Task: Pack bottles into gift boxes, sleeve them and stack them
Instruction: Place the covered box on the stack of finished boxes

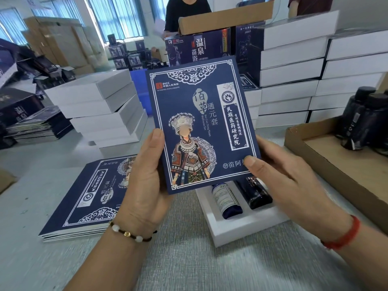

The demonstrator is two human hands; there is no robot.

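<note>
Both the left hand (144, 177) and right hand (279, 175) pinch a flat navy printed cardboard sleeve (201, 122) above the grey woven tabletop (189, 259); white box stacks (294, 70) crowd the windowed room.

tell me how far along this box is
Done: two bottles lie in the white box. In hand: left hand and right hand hold a blue sleeve above it. Left: sleeving the box and stacking it.
</note>
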